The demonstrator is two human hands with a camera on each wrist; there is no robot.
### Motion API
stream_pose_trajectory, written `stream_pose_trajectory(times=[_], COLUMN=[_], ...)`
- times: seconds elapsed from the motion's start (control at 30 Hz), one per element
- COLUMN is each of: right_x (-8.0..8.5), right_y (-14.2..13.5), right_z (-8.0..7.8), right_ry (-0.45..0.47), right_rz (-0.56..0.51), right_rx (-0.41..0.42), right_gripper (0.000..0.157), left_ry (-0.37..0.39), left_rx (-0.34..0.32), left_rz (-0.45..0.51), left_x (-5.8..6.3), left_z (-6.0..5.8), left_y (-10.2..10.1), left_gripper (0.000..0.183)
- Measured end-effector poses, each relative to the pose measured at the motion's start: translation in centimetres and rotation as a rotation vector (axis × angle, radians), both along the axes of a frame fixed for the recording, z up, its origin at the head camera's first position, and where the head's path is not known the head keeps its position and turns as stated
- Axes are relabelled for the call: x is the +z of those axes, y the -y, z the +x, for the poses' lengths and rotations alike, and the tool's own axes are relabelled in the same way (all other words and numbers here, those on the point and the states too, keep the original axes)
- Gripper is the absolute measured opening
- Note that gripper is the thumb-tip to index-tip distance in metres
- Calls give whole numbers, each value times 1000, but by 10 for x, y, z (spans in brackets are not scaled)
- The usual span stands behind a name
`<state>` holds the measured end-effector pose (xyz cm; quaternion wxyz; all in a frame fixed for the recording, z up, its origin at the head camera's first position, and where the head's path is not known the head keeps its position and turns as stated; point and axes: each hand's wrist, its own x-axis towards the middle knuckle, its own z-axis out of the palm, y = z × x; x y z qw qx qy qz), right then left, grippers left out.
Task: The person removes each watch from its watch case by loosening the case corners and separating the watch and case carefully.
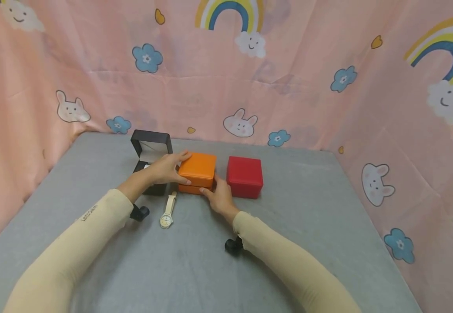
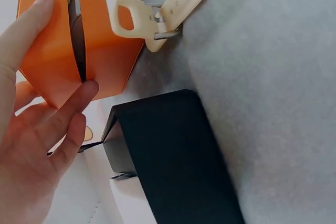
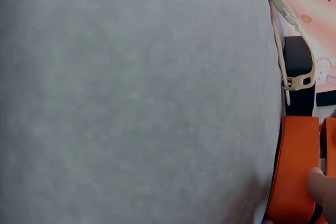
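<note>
Orange leather-look box (image 1: 199,165) sits on the grey tabletop (image 1: 195,269) behind the cream-strapped round watch (image 1: 166,221), lid (image 2: 50,53) ajar. Left hand (image 1: 167,168)'s pinching that, right hand (image 1: 221,198)'s gripping the base (image 2: 107,51); lose that grip and the box might skid into the watch.

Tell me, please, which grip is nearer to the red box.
Right: the right grip is close beside the red box; the left grip is farther away, at the left side of the orange box.

Orange box (image 1: 197,165), red box (image 1: 245,174), black case (image 1: 152,136), cream watch (image 1: 169,207), grey worktop (image 1: 195,269), cream sleeves (image 1: 89,237); pink curtain (image 1: 300,34) with rainbows (image 1: 229,6), bunnies (image 1: 240,125), blue flowers (image 1: 147,58).
</note>
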<state>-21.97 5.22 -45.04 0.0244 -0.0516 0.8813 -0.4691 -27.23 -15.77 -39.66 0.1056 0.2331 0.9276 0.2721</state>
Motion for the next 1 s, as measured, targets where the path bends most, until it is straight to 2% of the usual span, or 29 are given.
stream_pose_trajectory(times=[0.23,0.43,0.67,1.0], right_x=[2,4,3,2], right_y=[-2,-2,-2,-2], right_z=[-1,-1,-1,-2], right_ry=[8,30,13,11], right_rz=[-5,5,16,9], right_rx=[1,-9,-11,4], right_gripper=[79,69,58,62], left_ry=[16,22,33,75], left_rx=[16,14,11,-4], left_rz=[18,16,29,94], left_x=[3,2,2,2], left_z=[-1,-4,-8,-9], left_y=[1,2,3,6], left_gripper=[101,100,98,94])
